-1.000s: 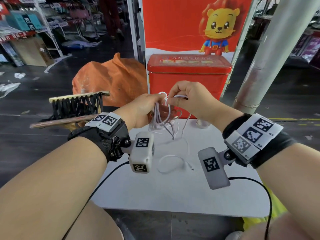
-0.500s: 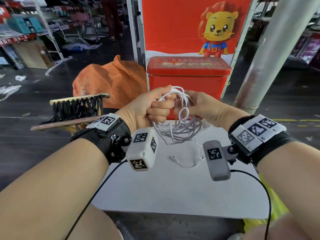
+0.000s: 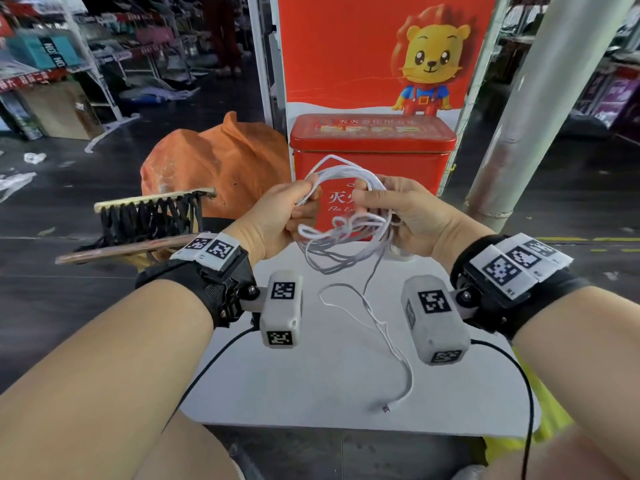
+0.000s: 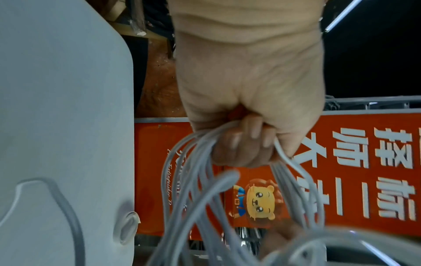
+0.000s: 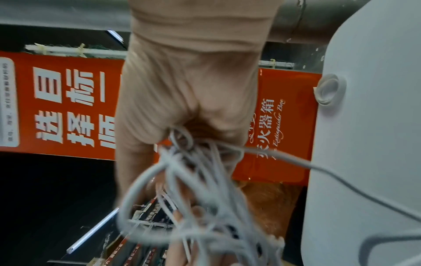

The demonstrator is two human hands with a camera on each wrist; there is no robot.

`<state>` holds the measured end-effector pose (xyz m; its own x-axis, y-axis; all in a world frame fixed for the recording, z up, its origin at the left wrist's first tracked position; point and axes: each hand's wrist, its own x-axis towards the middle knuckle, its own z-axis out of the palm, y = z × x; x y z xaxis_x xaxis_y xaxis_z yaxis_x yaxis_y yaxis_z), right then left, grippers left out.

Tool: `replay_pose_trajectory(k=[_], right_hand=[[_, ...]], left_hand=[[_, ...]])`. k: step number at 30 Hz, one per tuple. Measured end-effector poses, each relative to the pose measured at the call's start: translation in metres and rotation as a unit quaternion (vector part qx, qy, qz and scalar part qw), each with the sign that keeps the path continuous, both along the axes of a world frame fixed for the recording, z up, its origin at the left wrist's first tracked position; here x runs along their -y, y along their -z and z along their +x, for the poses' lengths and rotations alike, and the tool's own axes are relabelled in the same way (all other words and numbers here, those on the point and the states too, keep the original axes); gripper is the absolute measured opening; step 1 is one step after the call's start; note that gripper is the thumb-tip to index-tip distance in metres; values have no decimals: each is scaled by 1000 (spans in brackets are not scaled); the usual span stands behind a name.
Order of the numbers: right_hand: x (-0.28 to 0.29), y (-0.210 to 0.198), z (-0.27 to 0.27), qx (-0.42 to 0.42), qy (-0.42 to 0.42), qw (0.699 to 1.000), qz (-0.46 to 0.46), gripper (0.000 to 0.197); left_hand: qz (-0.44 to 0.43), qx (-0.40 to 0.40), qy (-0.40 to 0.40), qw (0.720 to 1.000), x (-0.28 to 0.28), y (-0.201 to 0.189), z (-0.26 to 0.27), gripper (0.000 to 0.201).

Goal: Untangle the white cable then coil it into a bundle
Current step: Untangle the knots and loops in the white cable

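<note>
The white cable [image 3: 341,233] hangs as a loose bunch of several loops between both hands, above the far end of the white table [image 3: 311,386]. My left hand [image 3: 304,199] grips the loops at their left side, fingers curled round the strands [image 4: 198,162]. My right hand [image 3: 367,199] holds the right side of the loops, strands [image 5: 205,171] running out from under its palm. A free tail of cable [image 3: 388,341] drops from the bunch onto the table and ends in a small plug [image 3: 385,408] near the front edge.
A red tin box [image 3: 372,157] stands just behind the hands, with a red lion poster [image 3: 381,53] behind it. An orange sack [image 3: 221,168] and a wooden frame with black lacing [image 3: 149,216] lie at the left. A grey pillar [image 3: 540,109] rises at the right.
The loops, bunched tight between the hands half a second ago, are now spread wider as the hands moved apart. A longer tail lies across the table, its plug nearer the front edge.
</note>
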<state>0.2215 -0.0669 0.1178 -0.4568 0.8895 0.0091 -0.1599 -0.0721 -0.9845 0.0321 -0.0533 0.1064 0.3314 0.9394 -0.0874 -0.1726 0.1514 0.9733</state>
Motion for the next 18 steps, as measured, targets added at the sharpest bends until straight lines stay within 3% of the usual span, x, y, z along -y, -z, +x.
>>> replay_pose_trajectory(k=[2, 5, 8, 11, 14, 16, 18], right_hand=[[1, -2, 1, 31, -5, 999, 12, 26], [-1, -8, 1, 133, -28, 991, 22, 66], [0, -11, -6, 315, -17, 945, 87, 89], [-3, -11, -8, 456, -23, 876, 155, 57], [-6, -7, -8, 531, 25, 822, 205, 24], [-8, -4, -4, 525, 62, 826, 195, 22], [-10, 1, 3, 459, 113, 867, 156, 16]], left_hand=[[-1, 2, -4, 1000, 0, 1, 0, 35], [-2, 4, -23, 1000, 0, -2, 1, 35], [-3, 7, -42, 999, 0, -6, 5, 32], [-16, 17, -47, 999, -1, -10, 7, 34], [-38, 34, -15, 999, -1, -14, 7, 35], [-46, 42, 11, 998, -2, -16, 5, 35], [-53, 57, 22, 997, -2, -19, 1, 35]])
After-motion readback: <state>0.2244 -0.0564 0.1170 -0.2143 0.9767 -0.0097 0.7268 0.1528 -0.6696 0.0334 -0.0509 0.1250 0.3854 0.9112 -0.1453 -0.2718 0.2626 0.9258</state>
